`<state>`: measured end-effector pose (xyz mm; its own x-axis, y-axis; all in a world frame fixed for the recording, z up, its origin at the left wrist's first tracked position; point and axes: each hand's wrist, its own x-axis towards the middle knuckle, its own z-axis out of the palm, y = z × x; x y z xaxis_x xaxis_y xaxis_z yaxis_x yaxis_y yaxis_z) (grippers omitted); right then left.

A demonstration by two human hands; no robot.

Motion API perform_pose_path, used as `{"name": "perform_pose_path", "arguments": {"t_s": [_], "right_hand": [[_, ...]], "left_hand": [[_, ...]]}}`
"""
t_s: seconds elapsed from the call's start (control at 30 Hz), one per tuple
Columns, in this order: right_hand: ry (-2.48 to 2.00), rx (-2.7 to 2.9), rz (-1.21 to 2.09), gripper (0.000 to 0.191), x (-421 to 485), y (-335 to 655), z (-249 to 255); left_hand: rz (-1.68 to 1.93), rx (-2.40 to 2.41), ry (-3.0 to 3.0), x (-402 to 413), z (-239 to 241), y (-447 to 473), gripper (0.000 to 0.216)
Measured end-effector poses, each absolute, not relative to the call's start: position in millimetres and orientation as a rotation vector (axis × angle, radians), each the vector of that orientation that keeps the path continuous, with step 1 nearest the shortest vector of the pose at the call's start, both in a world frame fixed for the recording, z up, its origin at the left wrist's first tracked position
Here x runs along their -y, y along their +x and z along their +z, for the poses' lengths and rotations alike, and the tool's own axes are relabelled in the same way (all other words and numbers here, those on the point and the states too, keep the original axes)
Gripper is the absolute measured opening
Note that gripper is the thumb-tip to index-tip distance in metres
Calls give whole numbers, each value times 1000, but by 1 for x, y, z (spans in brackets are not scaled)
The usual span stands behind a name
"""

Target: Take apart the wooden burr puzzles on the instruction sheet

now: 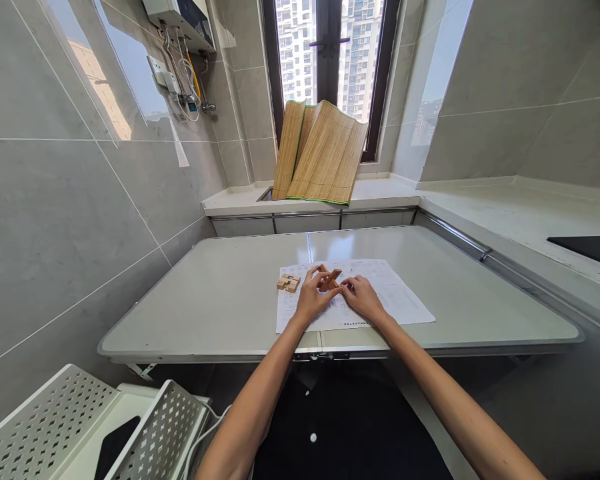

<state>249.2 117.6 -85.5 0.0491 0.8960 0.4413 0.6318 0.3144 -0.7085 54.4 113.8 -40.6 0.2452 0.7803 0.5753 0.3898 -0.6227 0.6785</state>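
Between my two hands, above a printed paper sheet (380,300), are a few notched wooden puzzle pieces (333,277), joined or crossed at an angle. My left hand (316,293) is closed round them from the left, thumb and fingers pinching. From the right, my right hand (361,293) touches the same pieces with its fingertips pressed together. Just left of my left hand, a small flat cluster of light wooden puzzle pieces (289,283) lies at the sheet's upper left corner. The fingers partly hide how the held pieces fit together.
The sheet lies on a pale folding table (220,293) with a seam down its middle. Behind it, a bamboo mat (325,157) leans on a ledge by the window. A perforated white basket (155,433) holding a dark flat object stands low at left, beside a white cable (205,433).
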Motion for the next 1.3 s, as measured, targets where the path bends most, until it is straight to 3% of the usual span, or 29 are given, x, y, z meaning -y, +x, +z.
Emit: {"name": "perform_pose_path", "arguments": {"t_s": [0.5,0.87,1.3], "right_hand": [[-968,1442,842,44,-108,244,-51],[-853,1377,1057,42,-100,242,-43],[-848,1366,1082,39,-96,241,-38]], "left_hand": [[1247,-1093,2152,-112,-42,53,42],[1232,-1002,2122,-108,-37,56,57],[1214,-970,2086,-108,-39,58,57]]}}
